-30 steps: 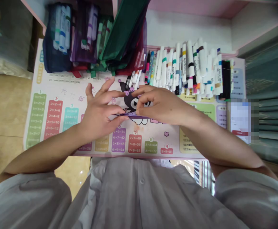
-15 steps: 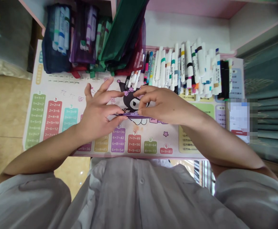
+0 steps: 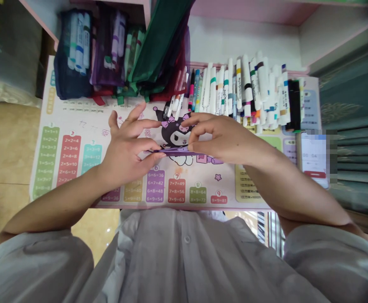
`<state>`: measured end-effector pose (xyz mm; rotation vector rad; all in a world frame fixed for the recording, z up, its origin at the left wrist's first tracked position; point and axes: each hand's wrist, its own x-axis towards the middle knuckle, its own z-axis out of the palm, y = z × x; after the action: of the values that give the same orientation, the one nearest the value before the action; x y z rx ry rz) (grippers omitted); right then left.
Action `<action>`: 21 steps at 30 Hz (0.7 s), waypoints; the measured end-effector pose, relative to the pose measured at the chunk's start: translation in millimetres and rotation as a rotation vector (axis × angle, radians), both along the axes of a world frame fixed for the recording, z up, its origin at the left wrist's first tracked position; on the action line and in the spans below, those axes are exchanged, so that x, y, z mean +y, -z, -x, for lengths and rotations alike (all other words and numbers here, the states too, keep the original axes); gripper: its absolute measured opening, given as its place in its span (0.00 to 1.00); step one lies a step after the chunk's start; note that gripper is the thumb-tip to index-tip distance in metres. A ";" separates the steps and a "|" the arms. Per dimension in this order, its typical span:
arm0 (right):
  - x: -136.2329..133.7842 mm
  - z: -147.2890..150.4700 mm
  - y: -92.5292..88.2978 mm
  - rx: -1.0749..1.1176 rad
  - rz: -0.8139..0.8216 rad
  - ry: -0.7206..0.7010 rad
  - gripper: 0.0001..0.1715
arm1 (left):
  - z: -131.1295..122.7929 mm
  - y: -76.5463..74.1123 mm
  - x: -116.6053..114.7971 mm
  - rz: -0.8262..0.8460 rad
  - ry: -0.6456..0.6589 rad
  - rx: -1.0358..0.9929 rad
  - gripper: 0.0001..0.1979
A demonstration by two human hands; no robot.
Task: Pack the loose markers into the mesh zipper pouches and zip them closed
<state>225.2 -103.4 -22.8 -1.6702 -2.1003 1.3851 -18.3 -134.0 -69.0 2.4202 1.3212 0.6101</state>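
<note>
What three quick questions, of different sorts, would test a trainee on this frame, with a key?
1. What do the left hand and the right hand both have their fingers on?
2. True or false: in this view, the navy mesh pouch lies to the right of the marker pens.
3. Which lies under the hands: A) a multiplication-table mat, B) a cutting board, C) a bath towel?

Key: 1. A purple folded strip. 2. False. 3. A.
</note>
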 end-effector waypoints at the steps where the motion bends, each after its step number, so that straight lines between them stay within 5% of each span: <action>1: -0.1 -0.5 -0.2 -0.006 0.009 0.007 0.07 | -0.1 -0.6 -0.1 0.000 0.001 0.001 0.18; 21: -2.0 -14.3 3.6 0.003 -0.052 -0.015 0.07 | 1.5 2.1 -0.6 -0.035 0.011 -0.002 0.17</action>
<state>239.5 -105.4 -26.4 -1.6346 -2.1326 1.3240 -19.7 -134.6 -71.1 2.4523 1.3055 0.6378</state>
